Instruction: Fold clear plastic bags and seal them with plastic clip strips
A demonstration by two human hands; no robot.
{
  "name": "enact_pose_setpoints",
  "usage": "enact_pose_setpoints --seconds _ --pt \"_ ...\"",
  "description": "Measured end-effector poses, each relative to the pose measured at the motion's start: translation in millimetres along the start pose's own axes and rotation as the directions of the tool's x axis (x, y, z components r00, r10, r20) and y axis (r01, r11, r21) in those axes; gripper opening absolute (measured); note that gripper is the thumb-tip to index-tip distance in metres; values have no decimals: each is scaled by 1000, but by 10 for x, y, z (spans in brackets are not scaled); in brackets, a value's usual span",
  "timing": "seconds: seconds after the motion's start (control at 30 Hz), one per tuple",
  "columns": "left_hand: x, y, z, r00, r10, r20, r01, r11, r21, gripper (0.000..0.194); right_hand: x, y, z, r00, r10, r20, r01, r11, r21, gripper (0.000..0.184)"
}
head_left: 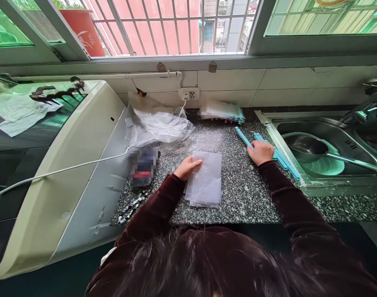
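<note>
Thumb on top, my left hand (187, 167) grips the upper left edge of a few clear plastic sleeves (207, 179), which lie on the speckled counter in front of me. Over to the right, my right hand (261, 152) is closed on a light blue plastic strip (244, 137) whose far end sticks out past the fingers. Several more blue strips (284, 160) lie in a pile under and beside that hand, along the sink's edge. Against the wall sits a stack of clear sleeves (221, 110) with blue and pink edges.
A crumpled clear plastic bag (160, 123) and a blurred dark object (144, 166) lie on the left, near small shiny pieces (134, 208). A white cable (83, 164) runs across the washing machine (80, 136). At right, the sink (312, 123) holds a pan (307, 145).
</note>
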State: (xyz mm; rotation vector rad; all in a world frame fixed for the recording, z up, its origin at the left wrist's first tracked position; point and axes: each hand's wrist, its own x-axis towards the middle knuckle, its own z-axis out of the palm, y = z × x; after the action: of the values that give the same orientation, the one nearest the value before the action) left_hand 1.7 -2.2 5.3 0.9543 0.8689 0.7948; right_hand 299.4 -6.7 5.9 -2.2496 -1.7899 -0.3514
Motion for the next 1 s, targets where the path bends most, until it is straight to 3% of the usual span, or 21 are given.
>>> enact_pose_setpoints --seconds 0.23,0.57,0.87,1.0 --pt "30 -29 -38 998 -49 -31 48 998 -32 45 -167 -375 -111 946 -285 -157 309 938 155 28" --pt "36 -24 -55 998 -45 -33 45 999 18 40 -463 -724 -220 826 -475 -302 560 747 359 25" --pt "39 -42 -49 999 27 -26 -23 993 120 20 -534 -776 -102 769 -546 -333 639 670 377 20" --pt "26 -20 -45 1000 29 10 -30 989 142 27 -521 -749 -30 762 -547 -348 647 666 370 18"
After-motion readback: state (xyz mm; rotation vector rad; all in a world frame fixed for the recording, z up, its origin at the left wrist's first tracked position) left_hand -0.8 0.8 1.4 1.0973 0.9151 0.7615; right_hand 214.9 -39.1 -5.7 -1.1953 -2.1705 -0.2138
